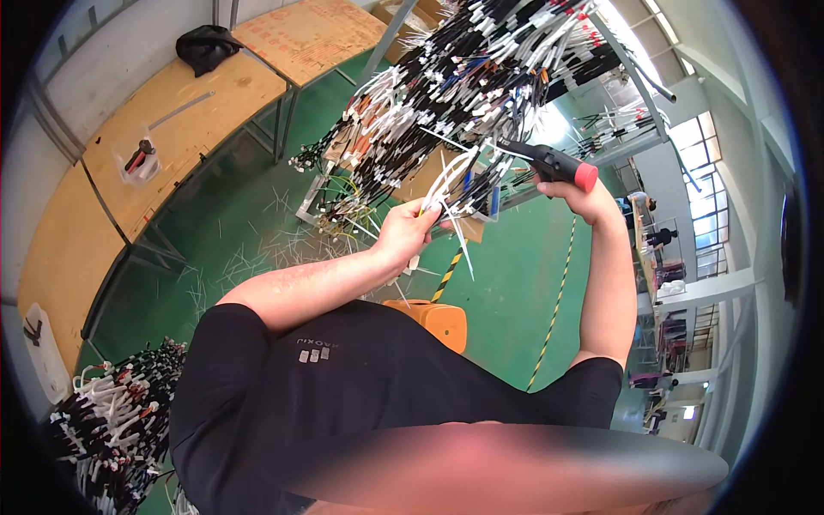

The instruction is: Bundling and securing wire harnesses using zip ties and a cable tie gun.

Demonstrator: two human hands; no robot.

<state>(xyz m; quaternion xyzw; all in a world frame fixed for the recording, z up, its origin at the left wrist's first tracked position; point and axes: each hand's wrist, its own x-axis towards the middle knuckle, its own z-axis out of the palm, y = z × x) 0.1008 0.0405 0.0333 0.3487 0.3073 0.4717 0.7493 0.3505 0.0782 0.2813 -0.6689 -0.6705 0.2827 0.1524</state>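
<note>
My left hand (407, 233) is closed around several white cable ties (446, 182) whose ends fan out past the fingers. In my right hand (585, 199) is a black cable tie gun (554, 163) with a red end cap. The gun's nose points left, at the lower part of a large hanging mass of cables (446, 86). These cables are mostly black and white, with small connectors and some orange, red and blue pieces. Whether the nose touches a cable or a tie, I cannot tell.
An orange plastic stool (442, 322) stands close in front of me. Wooden tables (197, 103) run along the left, bearing a black bag (206, 50) and a small tray (137, 163). Cut tie ends litter the green floor (249, 223). More cables (120, 412) lie at lower left. People work far right.
</note>
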